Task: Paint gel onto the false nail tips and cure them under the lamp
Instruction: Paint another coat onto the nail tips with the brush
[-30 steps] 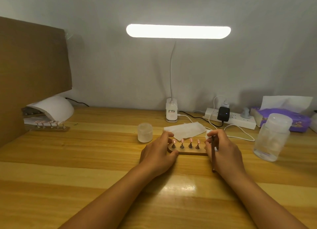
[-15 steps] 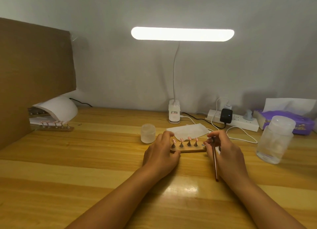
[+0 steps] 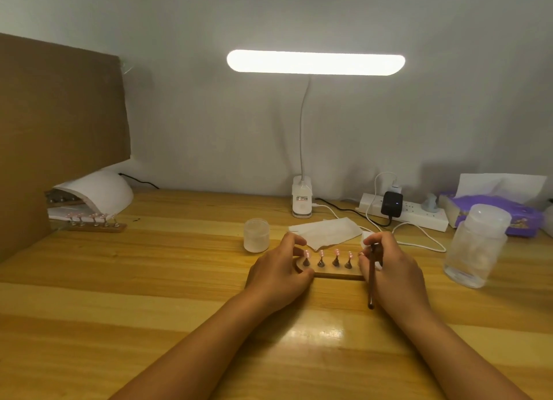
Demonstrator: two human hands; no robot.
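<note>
Gripping the left end of the wooden holder (image 3: 338,275), the left hand (image 3: 278,277) curls its fingers and thumb around the strip. The right hand (image 3: 392,274) pinches the opposite end in the same way. A thin brown brush (image 3: 371,280) is also tucked in the right hand, its handle pointing back toward the near edge of the desk (image 3: 149,280).

The holder lies in the middle of the desk. Four pink nail tips (image 3: 336,252) show upright on small dark stands between the two hands.

A folded white tissue (image 3: 324,235) lies just behind the holder, with a small frosted jar (image 3: 256,235) to its left. At the far left corner the white curing lamp (image 3: 101,193) sits beside a cardboard panel (image 3: 59,130). A second holder (image 3: 95,227) of pink tips lies just in front of its opening.

Along the far edge stand the lit desk lamp (image 3: 315,62) and a white power strip (image 3: 419,217). A purple tissue box (image 3: 493,211) sits at the far right corner, and a clear lidded bottle (image 3: 475,247) stands in front of it.
</note>
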